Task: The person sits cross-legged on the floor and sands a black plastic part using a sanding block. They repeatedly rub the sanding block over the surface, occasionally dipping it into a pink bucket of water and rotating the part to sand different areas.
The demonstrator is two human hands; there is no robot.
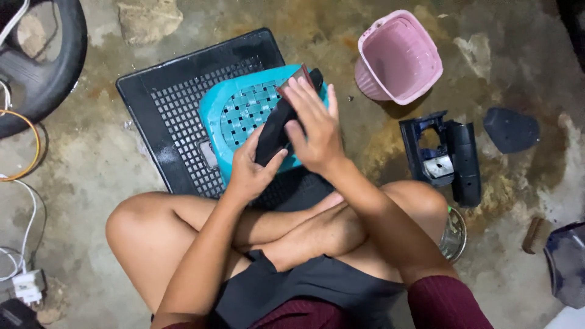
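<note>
I sit cross-legged on a stained concrete floor. My left hand [251, 169] grips the lower end of a long black plastic part [274, 131] with a reddish end piece. My right hand [314, 125] lies flat over its upper half, fingers spread. Both hands are above a teal woven-top plastic stool [241, 109], which rests on a black perforated crate lid [177, 116].
A pink plastic basket [399, 58] stands at the upper right. A dark blue and black device housing [445, 155] lies to the right, with a dark blue cover piece [512, 129] beyond it. A tyre [42, 67], wires [24, 207] and a round tin [454, 234] are nearby.
</note>
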